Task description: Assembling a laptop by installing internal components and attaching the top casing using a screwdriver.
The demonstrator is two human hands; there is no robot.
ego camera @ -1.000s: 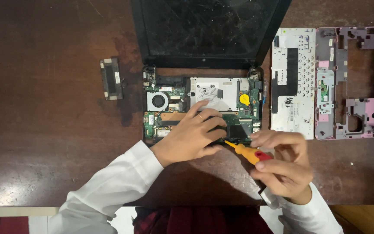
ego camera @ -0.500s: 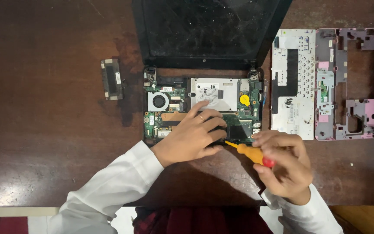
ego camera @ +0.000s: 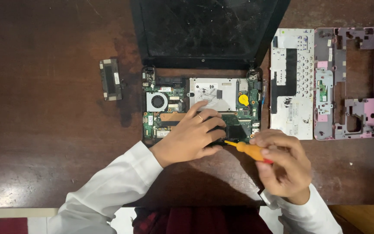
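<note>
An opened small laptop lies on the dark wooden table, its green motherboard (ego camera: 169,110) bare, with a round fan (ego camera: 157,102), a silver drive plate (ego camera: 215,92) and a yellow coin cell (ego camera: 243,99). Its dark screen (ego camera: 208,28) leans back behind. My left hand (ego camera: 193,136) rests palm down on the front of the board, fingers pressed on a dark part. My right hand (ego camera: 282,162) grips an orange-handled screwdriver (ego camera: 249,150), whose tip points left at the board's front edge beside my left fingertips.
Right of the laptop lie a white keyboard backplate (ego camera: 291,82) and a grey-pink plastic case frame (ego camera: 347,82). A small dark rectangular part (ego camera: 110,79) sits to the left. The table's near edge runs along the bottom, with light flooring below.
My right hand has turned slightly around the screwdriver handle, covering more of its red end. My left hand and the laptop have stayed put.
</note>
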